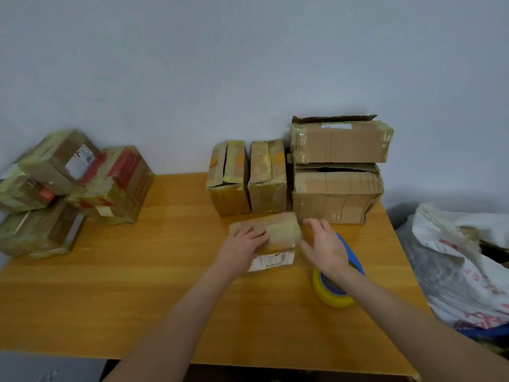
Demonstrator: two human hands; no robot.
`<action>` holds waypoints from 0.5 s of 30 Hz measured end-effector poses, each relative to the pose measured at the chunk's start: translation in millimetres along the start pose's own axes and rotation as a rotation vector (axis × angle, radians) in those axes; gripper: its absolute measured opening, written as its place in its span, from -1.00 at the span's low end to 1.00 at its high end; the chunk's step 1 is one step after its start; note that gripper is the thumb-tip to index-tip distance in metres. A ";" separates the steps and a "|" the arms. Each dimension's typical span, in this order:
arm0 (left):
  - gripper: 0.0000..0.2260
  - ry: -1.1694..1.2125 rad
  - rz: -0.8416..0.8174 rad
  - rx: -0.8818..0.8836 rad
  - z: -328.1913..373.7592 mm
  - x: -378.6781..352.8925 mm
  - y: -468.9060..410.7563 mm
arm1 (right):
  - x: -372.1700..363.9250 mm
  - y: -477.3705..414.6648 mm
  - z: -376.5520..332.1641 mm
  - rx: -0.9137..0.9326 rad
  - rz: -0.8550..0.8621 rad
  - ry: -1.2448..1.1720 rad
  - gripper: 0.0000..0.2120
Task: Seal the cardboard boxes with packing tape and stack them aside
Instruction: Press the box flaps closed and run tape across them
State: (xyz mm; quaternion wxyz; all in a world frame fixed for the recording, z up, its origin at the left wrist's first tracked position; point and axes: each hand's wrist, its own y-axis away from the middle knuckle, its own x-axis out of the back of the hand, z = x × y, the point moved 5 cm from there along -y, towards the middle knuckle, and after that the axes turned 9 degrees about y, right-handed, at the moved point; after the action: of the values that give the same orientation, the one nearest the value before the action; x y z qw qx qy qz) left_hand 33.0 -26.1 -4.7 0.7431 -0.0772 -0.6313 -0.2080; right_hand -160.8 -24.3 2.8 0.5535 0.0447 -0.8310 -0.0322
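A small cardboard box [278,232] with a white label on its near side lies on the wooden table [137,285], blurred by motion. My left hand [242,246] rests on its left top with the fingers laid over it. My right hand [325,246] hovers just right of the box, fingers spread and relaxed, holding nothing. Under that hand a yellow tape roll in a blue dispenser [337,285] lies on the table. Taped boxes [74,188] are piled at the left edge. Unsealed boxes [336,194] stand at the back right.
Two narrow upright boxes [248,180] stand behind the small box. A white plastic sack [457,266] sits off the table's right edge. A grey surface [41,368] shows at the bottom left. A pale wall runs behind the table.
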 end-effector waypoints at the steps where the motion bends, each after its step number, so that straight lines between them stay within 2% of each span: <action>1: -0.45 -0.003 0.035 -0.065 -1.4 2.0 3.1 | -1.7 -1.9 1.4 0.000 -0.017 0.013 -0.44; 2: -0.42 0.011 0.112 -0.097 -3.1 4.1 6.1 | -3.2 -2.6 -0.3 0.004 -0.043 0.005 -0.35; 4: -0.42 0.126 0.284 0.026 -7.3 9.9 11.4 | -13.9 -4.7 -4.0 -0.005 -0.141 -0.034 -0.25; 7: -0.46 0.447 0.366 0.474 -5.8 7.1 20.8 | -30.7 -1.0 -5.4 -0.072 -0.280 0.014 -0.41; 9: -0.40 0.712 0.349 0.623 2.8 -0.4 21.7 | -33.5 4.4 -8.5 -0.075 -0.254 0.074 -0.50; 12: -0.37 0.807 0.269 0.504 17.2 -9.0 14.4 | -37.6 12.2 -16.4 -0.032 -0.278 -0.005 -0.61; 15: -0.42 0.800 0.221 0.457 15.5 -6.6 12.6 | -26.4 13.9 0.0 -0.057 -0.273 0.022 -0.52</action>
State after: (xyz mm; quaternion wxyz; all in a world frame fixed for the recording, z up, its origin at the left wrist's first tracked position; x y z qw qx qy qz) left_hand 23.3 -7.5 -6.3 0.9436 0.1077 -0.3130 0.0030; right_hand -151.2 -7.5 -19.9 0.5540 0.1418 -0.8100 -0.1302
